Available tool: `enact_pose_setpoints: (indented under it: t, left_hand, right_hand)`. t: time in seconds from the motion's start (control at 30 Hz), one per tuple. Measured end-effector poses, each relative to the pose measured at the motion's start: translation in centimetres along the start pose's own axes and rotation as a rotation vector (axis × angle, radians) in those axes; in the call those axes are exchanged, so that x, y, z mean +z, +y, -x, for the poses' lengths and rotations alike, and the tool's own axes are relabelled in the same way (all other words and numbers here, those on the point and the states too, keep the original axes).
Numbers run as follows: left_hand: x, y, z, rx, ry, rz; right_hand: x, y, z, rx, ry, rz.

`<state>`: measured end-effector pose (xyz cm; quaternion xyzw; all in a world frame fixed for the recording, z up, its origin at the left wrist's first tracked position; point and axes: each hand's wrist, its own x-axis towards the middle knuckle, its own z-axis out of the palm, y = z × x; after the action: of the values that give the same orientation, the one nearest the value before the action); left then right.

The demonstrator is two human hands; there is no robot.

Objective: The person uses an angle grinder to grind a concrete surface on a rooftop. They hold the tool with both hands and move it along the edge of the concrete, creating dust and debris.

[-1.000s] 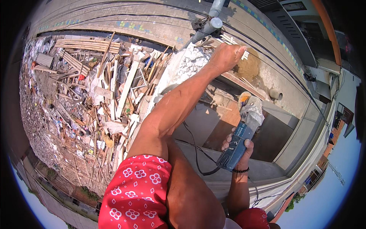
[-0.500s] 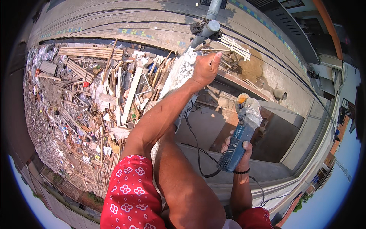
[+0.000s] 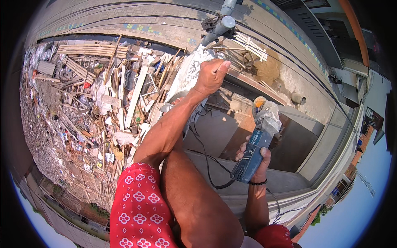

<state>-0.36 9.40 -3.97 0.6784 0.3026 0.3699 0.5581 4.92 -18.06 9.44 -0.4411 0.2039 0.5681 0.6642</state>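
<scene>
My left hand (image 3: pixel 213 75) is curled closed at the upper middle, over the edge of a white, rubble-topped ledge (image 3: pixel 194 60); whatever is inside it, if anything, is hidden. My left forearm crosses down toward red patterned cloth, beside my bare leg (image 3: pixel 194 198). My right hand (image 3: pixel 260 163) grips the body of a blue angle grinder (image 3: pixel 252 155) right of centre, its dusty metal head and orange-and-grey disc pointing away from me. A black cord (image 3: pixel 211 173) loops from the grinder's rear across the grey surface below.
A heap of broken planks and rubbish (image 3: pixel 95 107) fills the left. A pole (image 3: pixel 219 31) with several cables rises at top centre beside a paved street (image 3: pixel 124 18). A sand pile (image 3: pixel 266 70) and short pipe (image 3: pixel 298 98) lie right. Grey walled recesses (image 3: pixel 302 146) are below me.
Since a second ago my left hand has moved down and to the left. The grinder in my right hand has shifted slightly left, and the view has swayed a little.
</scene>
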Motion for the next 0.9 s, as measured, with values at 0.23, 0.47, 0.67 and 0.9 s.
enact_pose_setpoints:
  t: [0.23,0.47,0.67,0.9]
  left_hand:
    - [1.5,0.9,-2.0,-0.005,0.233,-0.067]
    - [2.4,0.8,-3.2,0.068,0.044,-0.09]
    - [-0.1,-1.9,0.1,0.072,0.13,-0.042]
    - [3.9,1.5,-4.6,0.014,0.206,-0.139]
  right_hand:
    - [-0.7,-0.4,-0.5,-0.043,-0.039,0.057]
    - [-2.3,0.2,-0.2,-0.027,0.039,0.03]
    - [-1.4,0.3,-0.1,-0.038,0.036,0.03]
    - [-2.2,0.5,-0.3,-0.068,0.016,-0.022]
